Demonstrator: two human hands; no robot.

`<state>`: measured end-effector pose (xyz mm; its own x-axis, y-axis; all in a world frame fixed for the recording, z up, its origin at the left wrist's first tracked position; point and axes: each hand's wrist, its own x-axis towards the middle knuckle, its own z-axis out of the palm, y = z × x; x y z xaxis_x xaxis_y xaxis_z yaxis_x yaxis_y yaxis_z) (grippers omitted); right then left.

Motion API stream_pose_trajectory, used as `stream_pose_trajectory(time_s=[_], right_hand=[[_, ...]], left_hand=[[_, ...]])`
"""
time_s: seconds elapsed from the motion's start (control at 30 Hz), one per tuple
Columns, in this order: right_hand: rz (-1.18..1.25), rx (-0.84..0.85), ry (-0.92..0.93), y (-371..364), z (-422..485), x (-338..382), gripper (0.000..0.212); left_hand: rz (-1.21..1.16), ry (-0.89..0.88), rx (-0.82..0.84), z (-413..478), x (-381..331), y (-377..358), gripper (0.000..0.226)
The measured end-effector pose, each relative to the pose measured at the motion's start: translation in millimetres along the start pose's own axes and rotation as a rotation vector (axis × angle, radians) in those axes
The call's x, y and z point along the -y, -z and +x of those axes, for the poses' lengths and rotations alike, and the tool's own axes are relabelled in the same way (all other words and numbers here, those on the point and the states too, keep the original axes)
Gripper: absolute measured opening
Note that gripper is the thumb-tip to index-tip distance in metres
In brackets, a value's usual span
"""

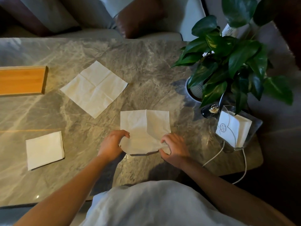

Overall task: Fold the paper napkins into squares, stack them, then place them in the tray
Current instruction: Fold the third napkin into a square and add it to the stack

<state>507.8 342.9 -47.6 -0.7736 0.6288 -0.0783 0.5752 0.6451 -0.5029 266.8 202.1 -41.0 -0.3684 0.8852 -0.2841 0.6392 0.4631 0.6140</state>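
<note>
An unfolded white paper napkin (144, 128) lies in front of me on the marble table. My left hand (112, 145) pinches its near left corner and my right hand (173, 148) pinches its near right corner, and the near edge is lifted and creased. A second unfolded napkin (93, 88) lies flat farther back, turned like a diamond. A napkin folded into a square (44, 150) rests at the near left. The wooden tray (22, 80) sits at the far left edge of the view.
A potted plant (228, 62) stands at the right of the marble table (146, 66). Near it sits a clear holder with white napkins (234, 128), a small dark object, and a white cable trailing off the edge. Sofa cushions lie beyond the far edge.
</note>
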Motion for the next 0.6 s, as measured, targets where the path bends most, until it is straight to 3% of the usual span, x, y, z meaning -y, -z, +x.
stream_pose_trajectory(time_s=[0.13,0.33,0.47,0.6], right_hand=[[-0.042,0.143,-0.057,2,-8,-13,0.07],[-0.053,0.173,-0.075,-4,-7,-10,0.085],[-0.07,0.139,-0.055,-9,0,-5,0.075],[0.006,-0.037,0.028,-10,8,4,0.032]], left_hand=[[-0.194,0.051,-0.019,-5,-1,6,0.018],[-0.232,0.029,0.05,-12,9,11,0.009],[-0.262,0.016,0.078,-15,7,17,0.015],[-0.107,-0.045,-0.014,-22,12,17,0.027]])
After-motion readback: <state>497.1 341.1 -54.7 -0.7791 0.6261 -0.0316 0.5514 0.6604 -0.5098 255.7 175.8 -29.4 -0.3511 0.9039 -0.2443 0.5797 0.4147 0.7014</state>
